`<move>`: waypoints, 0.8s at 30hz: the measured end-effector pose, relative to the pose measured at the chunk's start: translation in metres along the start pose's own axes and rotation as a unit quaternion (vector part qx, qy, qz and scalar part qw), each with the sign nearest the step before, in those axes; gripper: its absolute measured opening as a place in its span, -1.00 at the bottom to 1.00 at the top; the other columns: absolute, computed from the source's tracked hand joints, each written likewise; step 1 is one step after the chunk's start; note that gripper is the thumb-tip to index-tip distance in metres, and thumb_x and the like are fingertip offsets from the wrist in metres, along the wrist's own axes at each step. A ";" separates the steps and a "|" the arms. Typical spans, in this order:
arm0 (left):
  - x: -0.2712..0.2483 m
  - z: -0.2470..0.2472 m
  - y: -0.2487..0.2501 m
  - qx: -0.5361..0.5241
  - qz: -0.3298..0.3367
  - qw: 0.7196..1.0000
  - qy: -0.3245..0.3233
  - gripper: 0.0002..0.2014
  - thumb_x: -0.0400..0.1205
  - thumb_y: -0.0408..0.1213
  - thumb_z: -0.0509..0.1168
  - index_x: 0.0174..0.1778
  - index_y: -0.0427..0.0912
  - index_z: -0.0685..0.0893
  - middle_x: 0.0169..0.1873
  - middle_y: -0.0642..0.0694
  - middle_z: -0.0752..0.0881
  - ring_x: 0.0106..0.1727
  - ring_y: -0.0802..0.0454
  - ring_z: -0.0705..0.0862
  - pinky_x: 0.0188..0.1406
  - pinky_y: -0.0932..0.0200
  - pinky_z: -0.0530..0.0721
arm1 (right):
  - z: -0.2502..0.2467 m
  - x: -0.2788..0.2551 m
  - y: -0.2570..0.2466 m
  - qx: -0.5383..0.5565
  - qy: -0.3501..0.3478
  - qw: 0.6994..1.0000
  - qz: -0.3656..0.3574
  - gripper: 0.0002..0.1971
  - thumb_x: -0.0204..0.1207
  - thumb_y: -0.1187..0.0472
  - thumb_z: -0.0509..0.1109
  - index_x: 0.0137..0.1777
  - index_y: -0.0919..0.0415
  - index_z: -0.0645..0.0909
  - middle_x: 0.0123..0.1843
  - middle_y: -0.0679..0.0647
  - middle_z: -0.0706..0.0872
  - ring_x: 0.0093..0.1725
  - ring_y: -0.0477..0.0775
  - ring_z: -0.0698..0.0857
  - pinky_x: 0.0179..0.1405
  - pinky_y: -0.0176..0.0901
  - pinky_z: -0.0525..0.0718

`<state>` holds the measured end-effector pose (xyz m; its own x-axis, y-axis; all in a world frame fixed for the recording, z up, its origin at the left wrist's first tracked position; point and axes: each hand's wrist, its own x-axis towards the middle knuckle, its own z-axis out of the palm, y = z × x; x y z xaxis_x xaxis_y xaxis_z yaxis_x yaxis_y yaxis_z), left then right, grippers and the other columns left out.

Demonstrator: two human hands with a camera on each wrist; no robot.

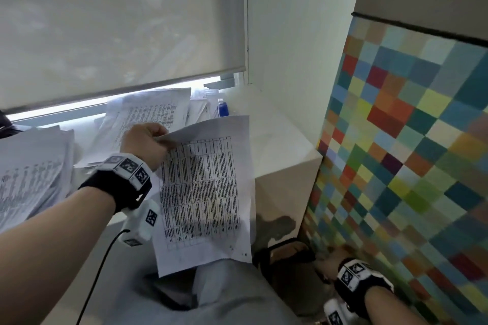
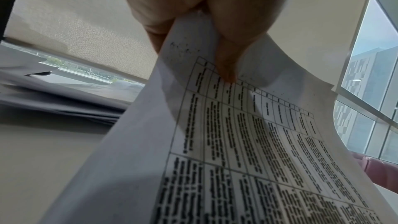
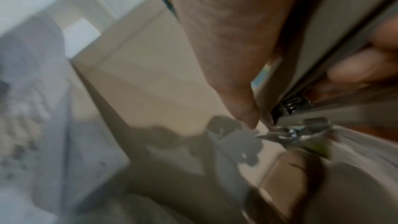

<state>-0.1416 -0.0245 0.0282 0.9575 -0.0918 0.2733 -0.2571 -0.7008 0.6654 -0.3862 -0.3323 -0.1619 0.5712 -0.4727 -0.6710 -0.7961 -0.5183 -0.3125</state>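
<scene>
Printed sheet (image 1: 206, 192) with the big table on it is up in my left grip (image 1: 144, 142). Thumb and fingers are pinched together on its top-left corner, so it hangs off the front edge of the worktop (image 1: 277, 145) with the bottom edge about at my lap. The long axis runs from that far top edge back toward me.

My right grip (image 1: 327, 261) is down low on the right by the colourful chequered panel (image 1: 396, 140). It's wrapped round what looks like a stapler (image 3: 316, 48), though that view's blurry so I'm not 100% sure.

So the sheet is up and left of the right grip. The lower-right corner is the nearest bit and the pinched corner is well apart. I reckon the stapler has to come up to the top edge. The paper piles (image 1: 148, 111) sit behind on the worktop.
</scene>
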 end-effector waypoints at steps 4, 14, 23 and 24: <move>0.001 0.003 0.002 -0.001 0.003 1.000 -0.015 -0.83 0.48 -0.43 0.49 -0.39 -0.11 0.73 -0.44 -0.08 0.74 -0.39 0.00 0.64 -0.40 0.23 0.58 | -0.047 -0.019 -0.042 0.089 0.054 0.992 -0.076 -0.64 0.56 -0.13 0.29 -0.05 0.21 0.59 -0.21 0.09 0.61 -0.17 0.12 0.67 -0.31 -0.27 0.50; 0.013 -0.032 -0.016 0.021 -0.029 0.999 -0.009 -0.84 0.46 -0.37 0.51 -0.40 -0.09 0.72 -0.48 0.00 0.71 -0.40 0.07 0.61 -0.45 0.29 0.49 | -0.147 -0.051 -0.168 0.097 0.186 0.948 -0.240 -0.85 0.39 0.17 0.36 -0.09 0.20 0.62 -0.22 0.24 0.74 -0.22 0.28 0.75 -0.29 -0.01 0.71; 0.023 -0.071 -0.043 -0.024 -0.063 0.997 0.029 -0.87 0.46 -0.34 0.53 -0.38 -0.21 0.73 -0.58 -0.04 0.65 -0.54 0.08 0.54 -0.65 0.35 0.47 | -0.131 0.004 -0.277 -0.085 0.192 0.953 -0.218 -0.60 0.60 -0.05 0.22 0.04 0.33 0.64 0.08 0.29 0.74 0.03 0.31 0.69 -0.07 -0.15 0.55; 0.027 -0.074 -0.045 -0.032 -0.066 0.997 0.032 -0.86 0.47 -0.34 0.53 -0.38 -0.22 0.73 -0.61 -0.02 0.62 -0.57 0.10 0.51 -0.71 0.40 0.42 | -0.131 0.009 -0.288 -0.101 0.199 0.950 -0.221 -0.57 0.56 -0.11 0.18 0.01 0.27 0.62 0.09 0.28 0.73 0.01 0.31 0.67 -0.03 -0.14 0.58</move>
<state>-0.1133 0.0567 0.0567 0.9740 0.0442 0.2223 -0.1394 -0.6567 0.7412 -0.1257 -0.2809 0.0102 0.9025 -0.3887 -0.1852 -0.4300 -0.8356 -0.3417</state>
